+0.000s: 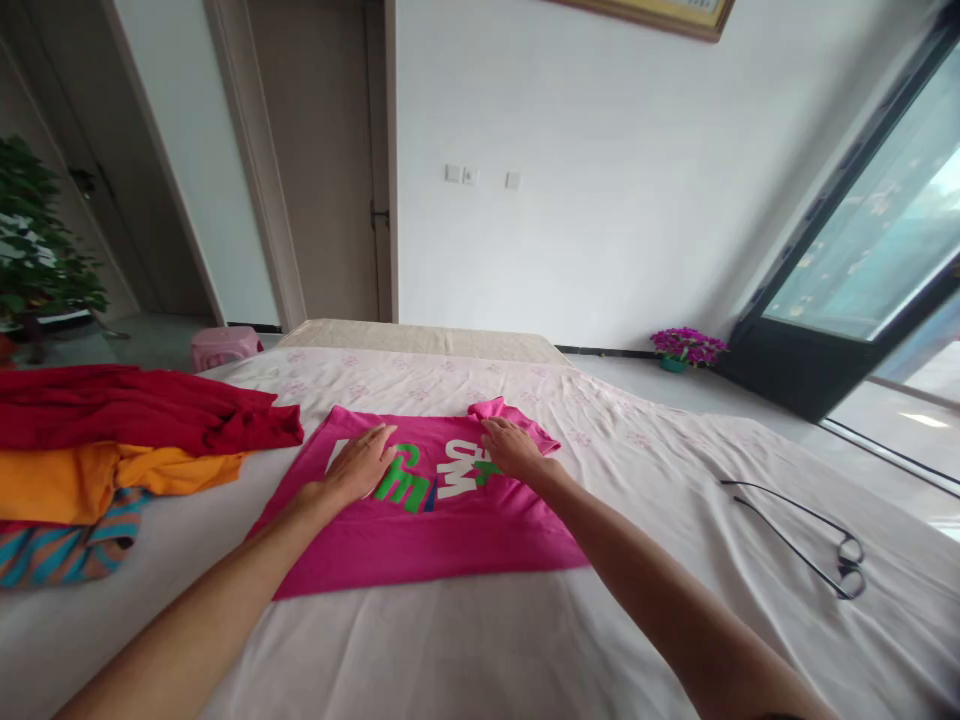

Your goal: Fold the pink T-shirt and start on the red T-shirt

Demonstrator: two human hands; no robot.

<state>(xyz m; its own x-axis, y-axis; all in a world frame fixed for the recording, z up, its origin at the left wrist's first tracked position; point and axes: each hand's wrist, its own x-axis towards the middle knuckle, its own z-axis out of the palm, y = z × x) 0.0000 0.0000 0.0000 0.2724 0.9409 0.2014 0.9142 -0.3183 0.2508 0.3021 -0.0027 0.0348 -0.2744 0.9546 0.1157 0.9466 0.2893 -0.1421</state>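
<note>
Head view: left hand [364, 462] and right hand [514, 447] lie open, flat on the pink T-shirt [420, 545], gripping nothing.

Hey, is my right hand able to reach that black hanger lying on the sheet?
Probably yes: the right hand rests flat on the pink shirt, empty, and only bare sheet lies between it and the hanger.

Two bare forearms [247, 560], sleeves out of view; bare L hand [360, 465] & R hand [514, 450], slim fingers [382, 434].
</note>
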